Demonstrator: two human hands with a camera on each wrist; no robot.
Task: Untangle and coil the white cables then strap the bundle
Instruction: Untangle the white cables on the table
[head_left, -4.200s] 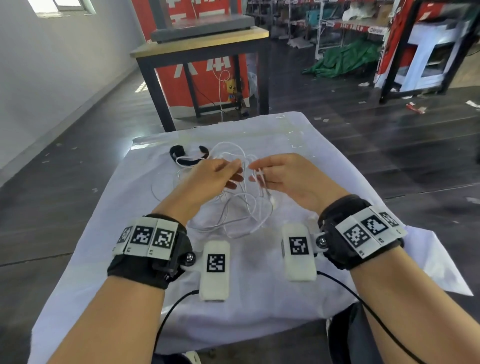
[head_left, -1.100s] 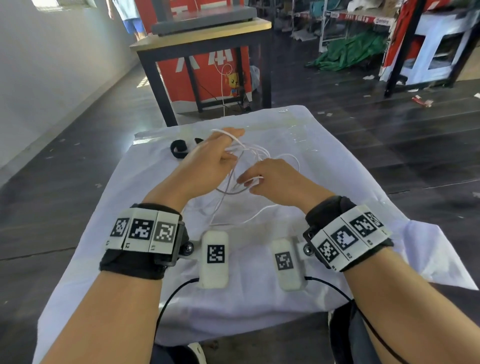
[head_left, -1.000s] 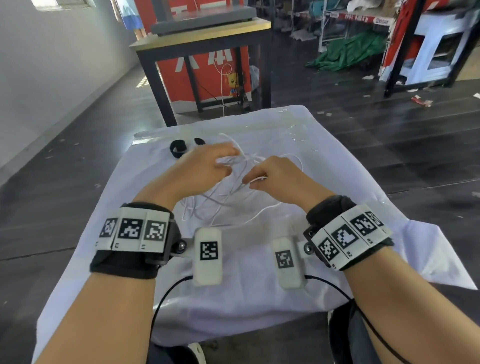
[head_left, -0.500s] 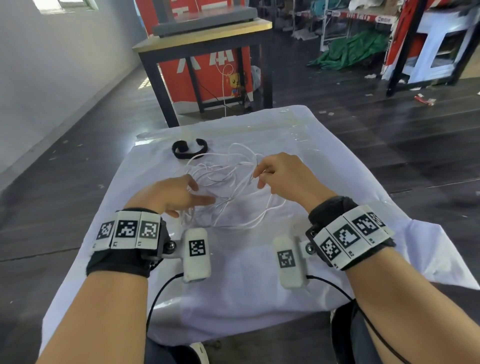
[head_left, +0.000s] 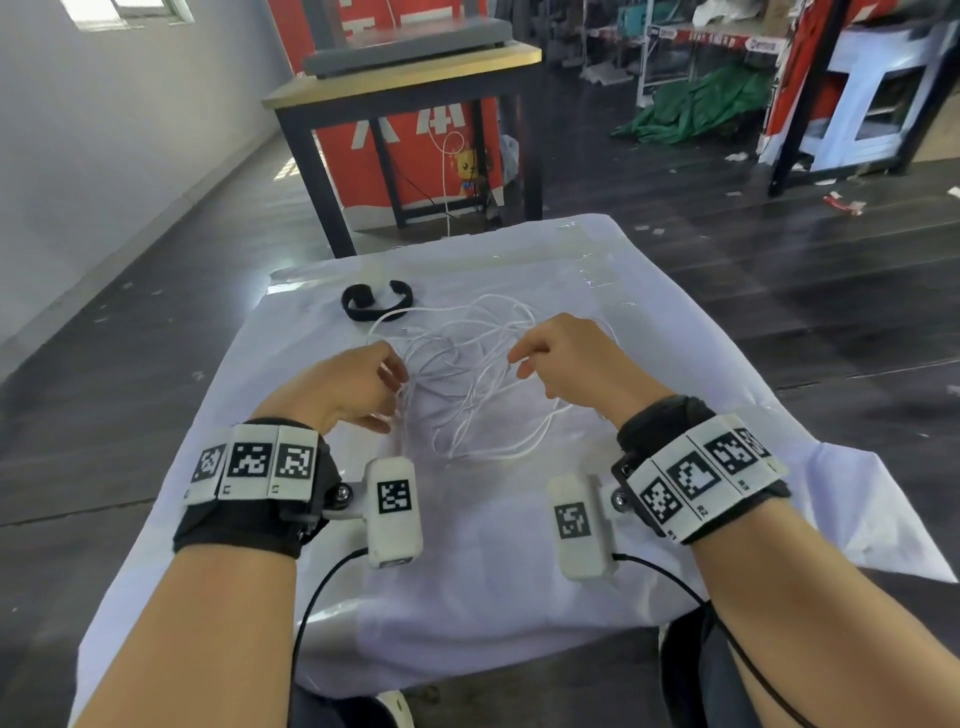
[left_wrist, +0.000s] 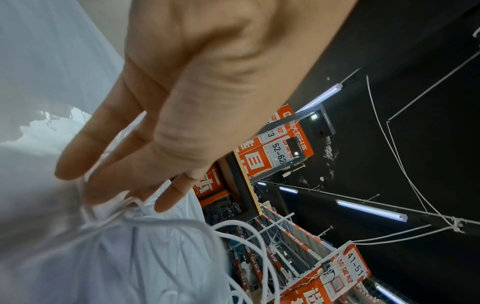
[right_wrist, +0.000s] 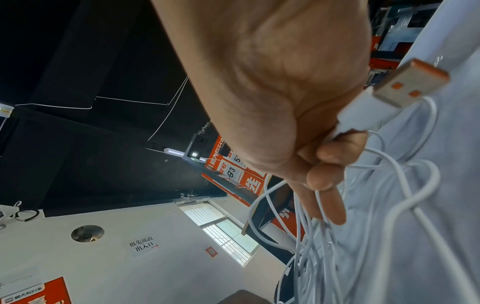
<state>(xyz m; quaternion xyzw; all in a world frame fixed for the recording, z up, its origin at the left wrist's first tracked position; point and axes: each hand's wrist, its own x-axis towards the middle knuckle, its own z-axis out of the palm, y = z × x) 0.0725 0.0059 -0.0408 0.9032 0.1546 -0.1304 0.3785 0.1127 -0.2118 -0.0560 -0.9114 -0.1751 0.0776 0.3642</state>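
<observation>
From the head view, the white cables lie as a loose tangle of thin, smooth loops on the far middle of a table covered by a glossy, slightly wrinkled white cloth. Just beyond the tangle, at its far left, a black strap curls in an open C shape, one strand running against it. The left hand rests at the tangle's left edge, fingers loosely bent with strands at their tips. The right hand hovers at the right edge, fingers curled in, pinching cable.

In the left wrist view, the left hand has its fingers nearly straight and spread; thin strands cross just under the fingertips, but whether they are pinched cannot be told. The cables bunch against the cloth below.

In the right wrist view, the right hand is closed around the cables, with a white plug with an orange-tipped flat connector sticking out near the palm. Several loops hang from the curled fingers.

Compared with half a second ago, the left hand has drawn in from lying flat on the strands, and the right hand sits slightly farther right, spreading the tangle wider.
</observation>
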